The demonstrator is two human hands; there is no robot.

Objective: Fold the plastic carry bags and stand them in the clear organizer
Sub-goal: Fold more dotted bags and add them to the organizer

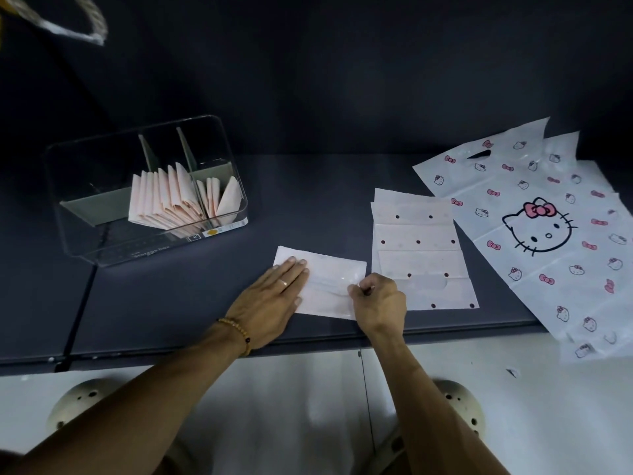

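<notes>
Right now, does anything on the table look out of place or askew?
Mostly tidy. The cat-print bags overhang the table edge at the right, and one folded bag in the organizer leans instead of standing upright.

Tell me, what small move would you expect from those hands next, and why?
Probably the right hand will fold the edge it pinches leftward over the half-folded bag. The left hand lies flat on the bag's other end, pinning it, and the bag looks wider than the folded ones standing in the clear organizer.
</notes>
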